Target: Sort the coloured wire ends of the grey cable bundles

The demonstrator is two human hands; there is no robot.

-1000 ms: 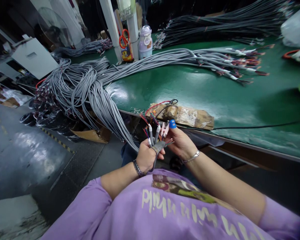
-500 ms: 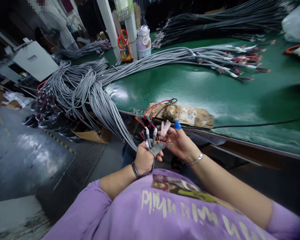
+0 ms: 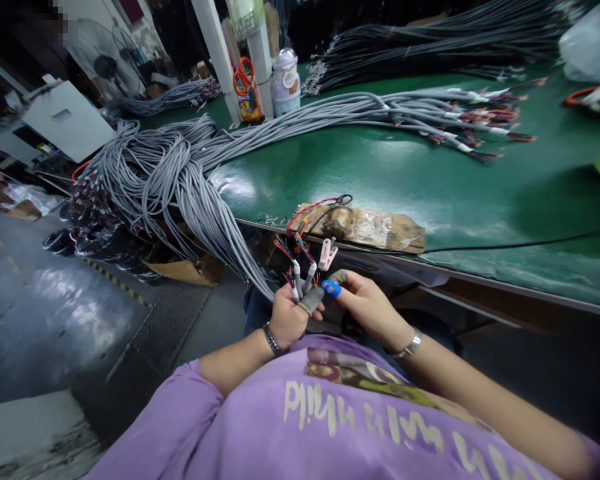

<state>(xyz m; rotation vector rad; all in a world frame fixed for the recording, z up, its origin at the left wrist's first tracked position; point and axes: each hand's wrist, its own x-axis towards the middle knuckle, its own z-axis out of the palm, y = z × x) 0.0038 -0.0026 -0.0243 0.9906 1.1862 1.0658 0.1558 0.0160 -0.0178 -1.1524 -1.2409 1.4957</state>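
Observation:
My left hand [image 3: 291,315] is closed around several grey cables [image 3: 309,281], with a grey cover on its thumb. White bands wrap the cable ends, and thin coloured wires [image 3: 304,250] fan out above them. My right hand [image 3: 363,300] is at the left thumb tip, its thumb and forefinger pinched together where fine wire ends fan out; the fingers largely hide these wires. A blue cover is on the right thumb and a grey one on the forefinger. Just above the hands, a pink clothespin [image 3: 328,255] is at the table edge.
A worn wooden board [image 3: 380,230] lies along the green table's [image 3: 430,180] front edge, with a black cord running right. Bundled grey cables [image 3: 180,173] drape over the left edge. Black cables [image 3: 430,53], a lilac bottle [image 3: 287,83] and orange-handled scissors [image 3: 243,77] stand or lie behind.
My right hand has moved down from beside the pink clothespin to my left thumb, and its fingers have closed into a pinch. The left hand keeps its grip on the cables.

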